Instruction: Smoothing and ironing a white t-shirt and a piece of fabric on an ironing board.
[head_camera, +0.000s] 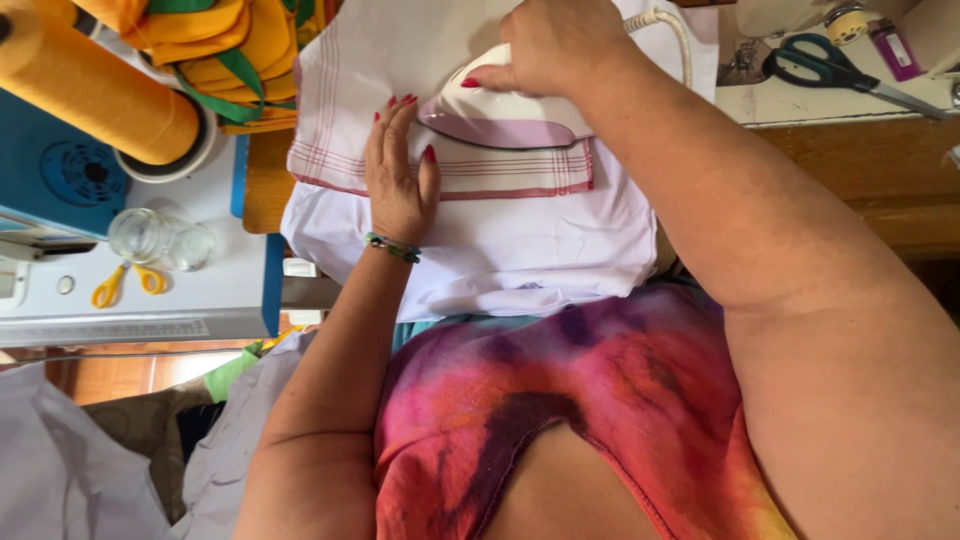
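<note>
A white cloth with red stripes (350, 60) lies folded on a white padded surface (520, 250) in front of me. My right hand (550, 45) grips the handle of a white and lilac iron (500, 115) that rests on the cloth. Its corded end runs off toward the top. My left hand (398, 170) lies flat on the striped cloth just left of the iron, fingers spread, holding the fabric down.
Left: a large yellow thread cone (100, 90), a glass jar (140, 235), small yellow scissors (125, 283) on a white and blue machine top. Yellow and green fabric pieces (230, 50) lie at the top. Green-handled scissors (830, 65) sit on the right ledge.
</note>
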